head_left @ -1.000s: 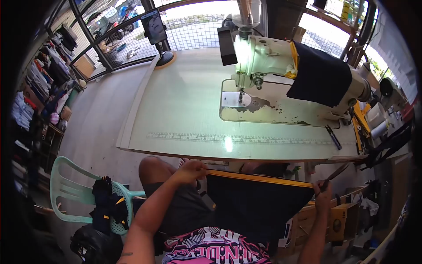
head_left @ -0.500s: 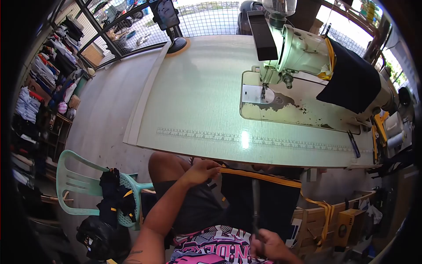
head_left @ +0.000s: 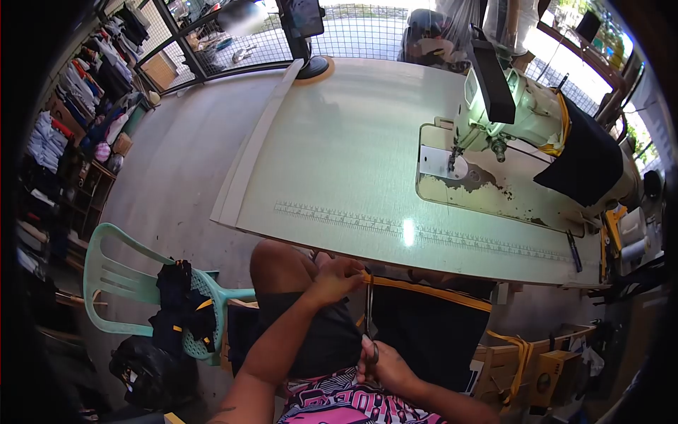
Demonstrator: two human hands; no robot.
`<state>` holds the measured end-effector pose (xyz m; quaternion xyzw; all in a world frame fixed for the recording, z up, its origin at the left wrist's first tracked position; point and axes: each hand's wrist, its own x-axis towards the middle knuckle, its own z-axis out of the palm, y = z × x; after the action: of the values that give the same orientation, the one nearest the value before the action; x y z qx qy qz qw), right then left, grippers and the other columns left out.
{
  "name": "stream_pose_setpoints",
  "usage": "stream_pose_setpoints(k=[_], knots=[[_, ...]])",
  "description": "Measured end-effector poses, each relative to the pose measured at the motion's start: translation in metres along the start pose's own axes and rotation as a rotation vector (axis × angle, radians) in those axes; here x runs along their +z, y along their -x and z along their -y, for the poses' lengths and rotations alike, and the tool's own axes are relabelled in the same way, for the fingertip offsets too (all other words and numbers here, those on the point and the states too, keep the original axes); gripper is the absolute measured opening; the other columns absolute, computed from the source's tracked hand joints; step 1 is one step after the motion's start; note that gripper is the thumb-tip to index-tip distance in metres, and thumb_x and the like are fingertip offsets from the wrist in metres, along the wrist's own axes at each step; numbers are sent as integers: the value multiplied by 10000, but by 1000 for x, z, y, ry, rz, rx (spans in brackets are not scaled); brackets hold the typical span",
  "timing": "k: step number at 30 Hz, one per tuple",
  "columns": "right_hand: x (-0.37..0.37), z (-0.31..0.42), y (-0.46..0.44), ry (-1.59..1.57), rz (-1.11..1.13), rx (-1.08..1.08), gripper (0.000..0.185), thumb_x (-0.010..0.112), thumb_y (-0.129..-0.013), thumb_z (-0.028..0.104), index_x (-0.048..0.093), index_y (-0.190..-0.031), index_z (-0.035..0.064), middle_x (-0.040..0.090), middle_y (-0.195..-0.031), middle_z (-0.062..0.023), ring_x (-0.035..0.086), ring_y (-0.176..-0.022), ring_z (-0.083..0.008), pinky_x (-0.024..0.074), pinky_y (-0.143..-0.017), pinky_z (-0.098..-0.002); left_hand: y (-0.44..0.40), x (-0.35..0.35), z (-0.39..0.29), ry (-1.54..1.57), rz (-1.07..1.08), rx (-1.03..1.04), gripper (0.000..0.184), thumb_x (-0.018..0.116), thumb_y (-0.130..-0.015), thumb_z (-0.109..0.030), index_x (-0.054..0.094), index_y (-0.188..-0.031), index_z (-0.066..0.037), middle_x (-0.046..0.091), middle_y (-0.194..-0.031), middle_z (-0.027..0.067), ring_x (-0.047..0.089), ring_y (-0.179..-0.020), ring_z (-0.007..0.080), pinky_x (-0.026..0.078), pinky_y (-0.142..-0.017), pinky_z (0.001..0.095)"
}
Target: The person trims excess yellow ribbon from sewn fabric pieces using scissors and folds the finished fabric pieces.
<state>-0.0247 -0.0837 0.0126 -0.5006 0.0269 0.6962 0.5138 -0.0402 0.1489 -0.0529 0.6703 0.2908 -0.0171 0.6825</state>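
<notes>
Across my lap hangs a dark navy cloth [head_left: 427, 328], its upper edge trimmed with an orange-yellow strip [head_left: 441, 297]. My left hand [head_left: 339, 278] is closed at the left end of that trimmed edge, pinching it just below the table's front. My right hand [head_left: 387, 367] grips the handles of a pair of scissors [head_left: 369, 311], which point upward. Their blade tips reach the strip right beside my left fingers. Whether the blades are parted around the cloth is too fine to tell.
The sewing table [head_left: 339, 155] with a printed ruler lies ahead, carrying a sewing machine [head_left: 519, 106] draped with dark cloth. A pen [head_left: 573, 251] lies at its right. Left stands a green plastic chair [head_left: 116, 283] with dark garments [head_left: 176, 304]. Wooden crates [head_left: 494, 364] sit at right.
My right hand has brought the scissors up and left, from over the middle of the cloth to the strip's left end. My left hand still pinches the edge. The view has shifted slightly.
</notes>
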Motion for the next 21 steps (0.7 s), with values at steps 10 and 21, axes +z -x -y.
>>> stream_pose_setpoints(k=[10,21], knots=[[8,5,-7,190,-35,-14,473,444,-1021,515,503,-866,72,580,-685,-49,584,-577,-120,411,-534,-220,-1,-3,-3,16,-13,-23,322,706,-858,-95,616,-1119,70,703,-905,145,665,-747,171,518,-637,236],[2,8,13,190,-51,-42,408,536,-1007,436,515,-840,63,587,-615,-32,541,-499,-96,395,-481,-208,0,-8,-20,-414,-185,28,311,690,-860,-184,651,-1083,30,697,-800,116,633,-688,202,484,-615,296]])
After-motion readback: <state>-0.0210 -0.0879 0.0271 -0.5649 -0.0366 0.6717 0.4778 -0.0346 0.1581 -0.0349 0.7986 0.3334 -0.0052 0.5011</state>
